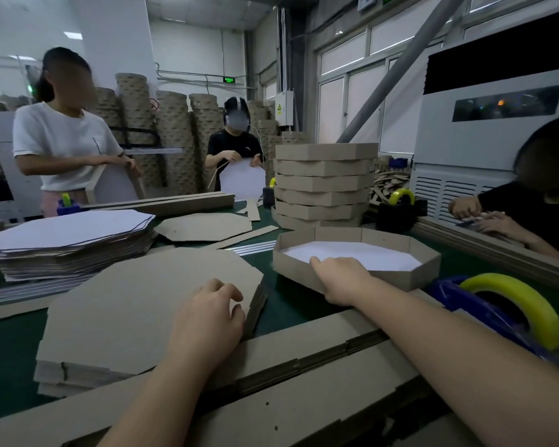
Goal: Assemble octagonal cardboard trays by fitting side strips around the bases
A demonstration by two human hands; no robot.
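Observation:
An assembled octagonal tray [400,250] with brown walls and a white floor lies on the green table right of centre. My right hand [339,277] grips its near wall, fingers over the rim and inside. My left hand [208,312] rests with curled fingers on the right edge of a pile of brown octagonal bases [136,308] in front of me. Long brown side strips [304,382] lie across the near table edge under my forearms.
A stack of finished trays [323,185] stands behind the tray. White-faced bases [68,240] are piled at left. A blue tape dispenser with yellow tape [513,308] sits at right, a black one [400,208] further back. Three people work around the table.

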